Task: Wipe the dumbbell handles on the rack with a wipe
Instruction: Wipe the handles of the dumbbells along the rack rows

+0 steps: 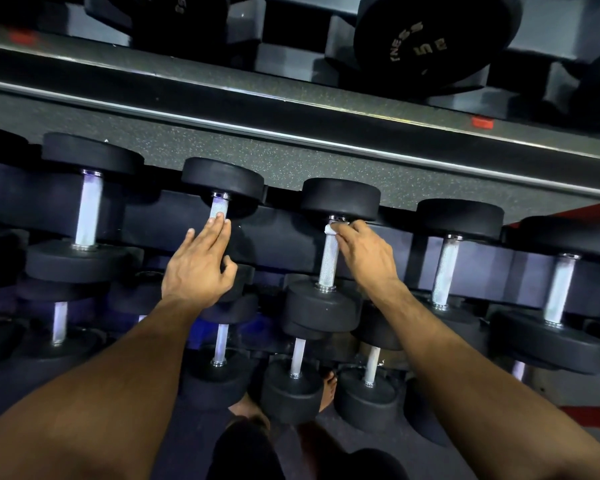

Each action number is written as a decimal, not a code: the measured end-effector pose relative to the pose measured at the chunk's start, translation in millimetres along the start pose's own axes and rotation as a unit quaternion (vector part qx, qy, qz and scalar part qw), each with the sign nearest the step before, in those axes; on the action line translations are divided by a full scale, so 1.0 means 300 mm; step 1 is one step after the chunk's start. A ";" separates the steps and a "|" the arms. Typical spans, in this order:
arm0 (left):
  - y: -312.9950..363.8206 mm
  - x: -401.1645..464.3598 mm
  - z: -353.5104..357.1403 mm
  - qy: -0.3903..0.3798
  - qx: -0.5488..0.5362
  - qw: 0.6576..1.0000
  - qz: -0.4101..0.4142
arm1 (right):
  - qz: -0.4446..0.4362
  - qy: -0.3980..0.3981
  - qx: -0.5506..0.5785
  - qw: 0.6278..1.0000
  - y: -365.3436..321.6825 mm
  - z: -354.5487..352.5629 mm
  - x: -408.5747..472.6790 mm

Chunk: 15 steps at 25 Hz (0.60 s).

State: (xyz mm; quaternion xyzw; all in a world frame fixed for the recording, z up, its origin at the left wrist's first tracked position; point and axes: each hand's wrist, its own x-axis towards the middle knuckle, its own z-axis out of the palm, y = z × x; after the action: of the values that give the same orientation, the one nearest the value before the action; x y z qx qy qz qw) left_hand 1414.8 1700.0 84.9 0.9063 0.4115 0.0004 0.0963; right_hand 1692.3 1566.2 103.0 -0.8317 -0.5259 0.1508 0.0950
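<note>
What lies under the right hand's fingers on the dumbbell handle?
The right hand pinches a small white wipe against the top of a knurled handle. Most of the wipe is hidden under the fingers.

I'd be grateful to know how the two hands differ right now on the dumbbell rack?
The right hand pinches a white wipe against the top of one handle; the left hand holds nothing. Its straight fingers lie along the neighbouring handle. Both reach the same row.
</note>
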 end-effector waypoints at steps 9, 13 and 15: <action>0.003 -0.003 -0.002 0.001 0.005 1.000 -0.004 | -0.089 -0.179 0.097 0.975 0.019 0.045 -0.109; 0.006 -0.001 0.000 0.005 0.004 1.000 0.001 | -0.012 -0.110 0.178 0.978 0.024 0.076 -0.133; 0.007 -0.002 0.000 0.010 0.002 1.000 0.001 | 0.044 -0.077 0.244 0.966 0.017 0.091 -0.146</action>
State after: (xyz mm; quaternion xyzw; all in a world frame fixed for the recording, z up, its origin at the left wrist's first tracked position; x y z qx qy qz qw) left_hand 1416.1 1698.3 85.2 0.9068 0.4116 0.0087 0.0904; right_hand 1669.3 1524.4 82.5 -0.7915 -0.4413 0.3427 0.2477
